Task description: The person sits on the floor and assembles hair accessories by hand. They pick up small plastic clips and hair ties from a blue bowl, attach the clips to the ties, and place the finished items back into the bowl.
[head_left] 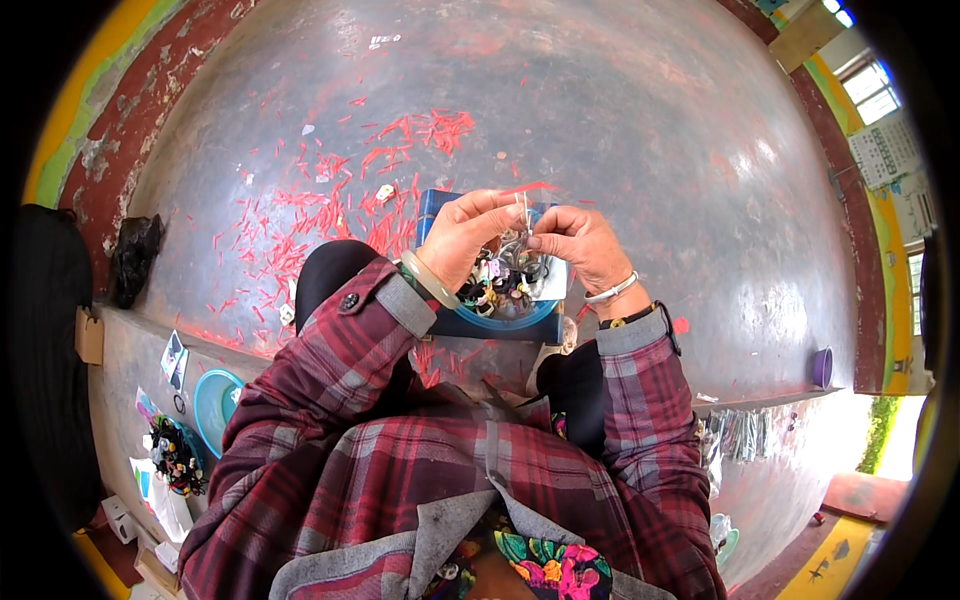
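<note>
My left hand [465, 235] and my right hand [585, 250] meet over a blue basin [500, 323]. Fingers of both are pinched on a thin pale strand [527, 212] that runs between them. A narrow red strip [530, 188] sticks out at the fingertips, slightly blurred; I cannot tell how it joins the strand. Inside the basin, below my hands, lies a pile of small dark looped pieces [490, 285] with white and coloured bits. A white card-like piece [552, 280] lies on its right side. The basin rests on a dark blue flat-topped support [428, 205].
Red strips [330, 210] litter the grey floor, mostly ahead and left. At left are a black bag [135, 260], a turquoise basin [213, 400] and a heap of dark looped pieces [175, 455]. A purple container [822, 368] stands far right. My knees flank the support.
</note>
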Demonstrator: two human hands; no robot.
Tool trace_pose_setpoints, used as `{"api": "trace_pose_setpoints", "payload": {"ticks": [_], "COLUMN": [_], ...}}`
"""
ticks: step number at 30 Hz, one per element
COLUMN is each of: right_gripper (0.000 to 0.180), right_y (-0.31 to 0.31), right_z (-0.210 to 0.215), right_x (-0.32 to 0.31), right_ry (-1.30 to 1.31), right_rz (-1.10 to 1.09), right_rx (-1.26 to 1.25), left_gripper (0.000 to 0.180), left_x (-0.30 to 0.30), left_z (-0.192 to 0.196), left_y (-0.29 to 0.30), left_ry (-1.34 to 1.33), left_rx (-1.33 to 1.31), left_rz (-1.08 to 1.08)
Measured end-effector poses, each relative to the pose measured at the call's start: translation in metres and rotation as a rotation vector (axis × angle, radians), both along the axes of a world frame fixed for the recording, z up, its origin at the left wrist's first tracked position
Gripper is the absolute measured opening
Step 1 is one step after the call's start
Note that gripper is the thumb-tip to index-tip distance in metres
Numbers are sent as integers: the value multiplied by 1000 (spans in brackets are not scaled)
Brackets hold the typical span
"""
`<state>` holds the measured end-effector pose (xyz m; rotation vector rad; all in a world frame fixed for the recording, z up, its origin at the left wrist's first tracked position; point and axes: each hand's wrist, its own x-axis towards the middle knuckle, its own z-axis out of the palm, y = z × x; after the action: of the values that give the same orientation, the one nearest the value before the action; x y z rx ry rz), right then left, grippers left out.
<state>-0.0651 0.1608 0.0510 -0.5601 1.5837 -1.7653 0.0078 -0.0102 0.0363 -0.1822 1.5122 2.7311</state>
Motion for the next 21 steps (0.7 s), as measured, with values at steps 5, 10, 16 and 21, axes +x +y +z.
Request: {"api": "trace_pose_setpoints", "payload": {"ticks": [5, 10, 16, 21], "right_gripper": [14, 18, 20, 15], "right_y": [0, -5, -5, -5], "right_z": [-3, 5, -2, -5], "right_x": [-2, 3, 1, 0], "right_ry": [36, 8, -1, -47], "right_rz": [15, 6, -12, -15], "right_rx": [41, 5, -32, -65], "left_gripper": [11, 9, 14, 17], "left_x": [-1, 2, 1, 2], "left_z": [-2, 10, 8, 1], "left_y": [1, 3, 5, 3], "left_ry": [-28, -71, -63, -36], "left_rx": [-52, -44, -128, -158], "left_rz": [60, 85, 73, 50]}}
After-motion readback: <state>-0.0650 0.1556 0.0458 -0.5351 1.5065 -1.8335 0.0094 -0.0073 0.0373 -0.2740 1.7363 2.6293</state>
